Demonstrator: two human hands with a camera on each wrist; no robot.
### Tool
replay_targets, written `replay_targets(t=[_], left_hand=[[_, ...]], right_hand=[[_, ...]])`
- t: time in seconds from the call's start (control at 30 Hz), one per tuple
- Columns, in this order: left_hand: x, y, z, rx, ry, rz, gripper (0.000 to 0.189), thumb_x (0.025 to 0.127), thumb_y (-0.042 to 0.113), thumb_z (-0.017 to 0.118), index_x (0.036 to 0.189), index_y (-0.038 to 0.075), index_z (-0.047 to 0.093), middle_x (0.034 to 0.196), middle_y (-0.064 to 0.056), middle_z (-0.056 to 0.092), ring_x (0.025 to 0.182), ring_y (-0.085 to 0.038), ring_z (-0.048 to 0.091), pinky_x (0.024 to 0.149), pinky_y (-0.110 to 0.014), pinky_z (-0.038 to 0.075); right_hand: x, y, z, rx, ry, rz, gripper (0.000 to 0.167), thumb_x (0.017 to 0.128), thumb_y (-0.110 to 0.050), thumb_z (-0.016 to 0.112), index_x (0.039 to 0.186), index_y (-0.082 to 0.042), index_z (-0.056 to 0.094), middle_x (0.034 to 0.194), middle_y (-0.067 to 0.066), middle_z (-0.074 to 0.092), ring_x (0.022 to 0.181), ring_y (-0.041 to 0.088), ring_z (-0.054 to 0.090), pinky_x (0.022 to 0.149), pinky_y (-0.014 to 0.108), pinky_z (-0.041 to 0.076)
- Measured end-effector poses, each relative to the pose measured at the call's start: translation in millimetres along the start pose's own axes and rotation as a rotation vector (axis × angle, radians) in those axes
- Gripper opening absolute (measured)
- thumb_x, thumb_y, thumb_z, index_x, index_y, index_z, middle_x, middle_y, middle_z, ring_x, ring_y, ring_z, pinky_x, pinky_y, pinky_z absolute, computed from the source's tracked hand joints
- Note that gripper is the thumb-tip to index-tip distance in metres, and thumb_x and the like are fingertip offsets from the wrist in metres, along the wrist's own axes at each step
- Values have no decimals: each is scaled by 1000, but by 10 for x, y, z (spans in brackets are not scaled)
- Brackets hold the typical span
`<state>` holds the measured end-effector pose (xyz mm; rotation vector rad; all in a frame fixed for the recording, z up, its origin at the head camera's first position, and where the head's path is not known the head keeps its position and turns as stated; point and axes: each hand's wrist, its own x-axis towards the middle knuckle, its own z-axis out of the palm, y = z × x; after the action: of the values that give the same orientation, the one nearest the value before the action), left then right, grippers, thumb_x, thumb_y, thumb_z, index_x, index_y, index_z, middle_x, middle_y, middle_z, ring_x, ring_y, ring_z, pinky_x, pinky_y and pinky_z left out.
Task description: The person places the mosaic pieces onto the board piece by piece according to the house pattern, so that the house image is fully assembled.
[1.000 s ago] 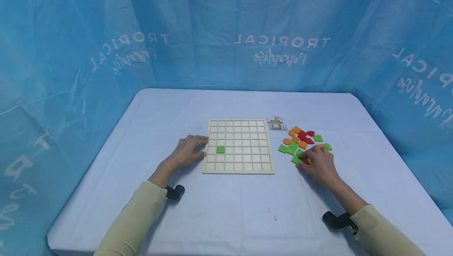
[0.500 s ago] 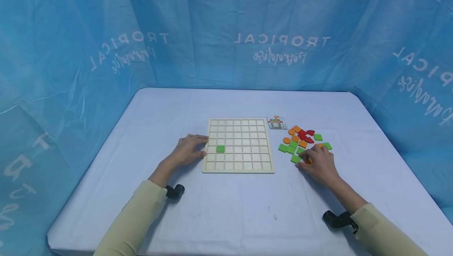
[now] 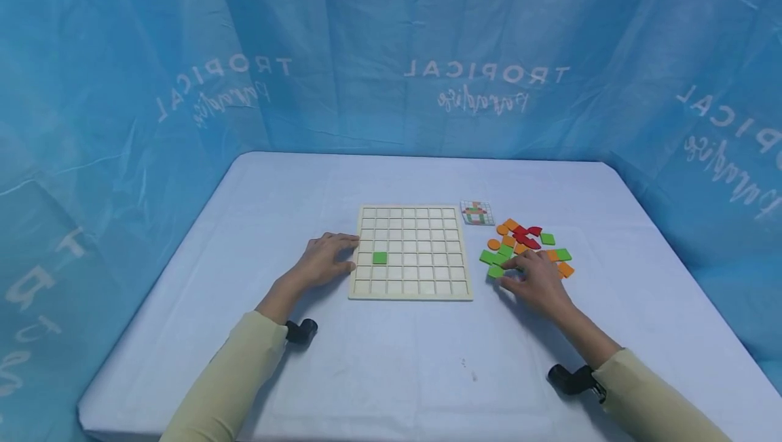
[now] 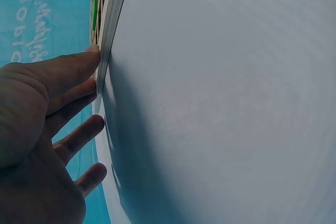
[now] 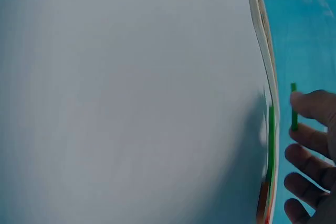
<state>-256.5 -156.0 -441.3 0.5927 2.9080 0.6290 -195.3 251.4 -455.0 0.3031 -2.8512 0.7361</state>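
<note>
A pale wooden grid board [image 3: 411,297] lies on the white table with one green square tile [image 3: 380,258] in a cell at its left. My left hand [image 3: 324,260] rests against the board's left edge, thumb and fingertips touching it; the left wrist view shows the fingers [image 4: 81,135] fairly straight. To the right of the board, my right hand [image 3: 537,284] pinches another green square tile [image 5: 294,119] between thumb and a finger, lifted off the table in the right wrist view. Beneath and beyond that hand lie loose green tiles [image 3: 487,256], some partly hidden by it.
Several orange pieces [image 3: 493,244] and red petal-shaped pieces [image 3: 535,231] are scattered with the green tiles right of the board. A small pattern card [image 3: 476,212] lies by the board's top right corner. Blue printed cloth [image 3: 391,116] hangs around the table.
My right hand has moved a little left toward the board and picked up a green tile. An orange piece it covered now shows on its right. The left hand keeps its place.
</note>
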Motion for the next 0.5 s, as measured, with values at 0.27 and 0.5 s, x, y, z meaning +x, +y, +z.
replay_targets(t=[0.27, 0.5], left_hand=[[-6, -28, 13, 11, -7, 7, 50, 89, 25, 69, 135, 7, 56, 142, -7, 49, 130, -30, 40, 105, -53, 27], [-8, -29, 14, 0, 6, 23, 49, 90, 24, 69, 134, 7, 56, 142, -7, 49, 131, -31, 39, 104, -53, 27]], right_hand=[[282, -648, 425, 115, -75, -120, 27, 79, -22, 80, 100, -8, 74, 97, 5, 64, 94, 24, 51, 77, 40, 40], [529, -1177, 744, 42, -106, -256, 24, 79, -27, 78, 98, -13, 74, 94, -1, 63, 91, 20, 50, 77, 38, 40]])
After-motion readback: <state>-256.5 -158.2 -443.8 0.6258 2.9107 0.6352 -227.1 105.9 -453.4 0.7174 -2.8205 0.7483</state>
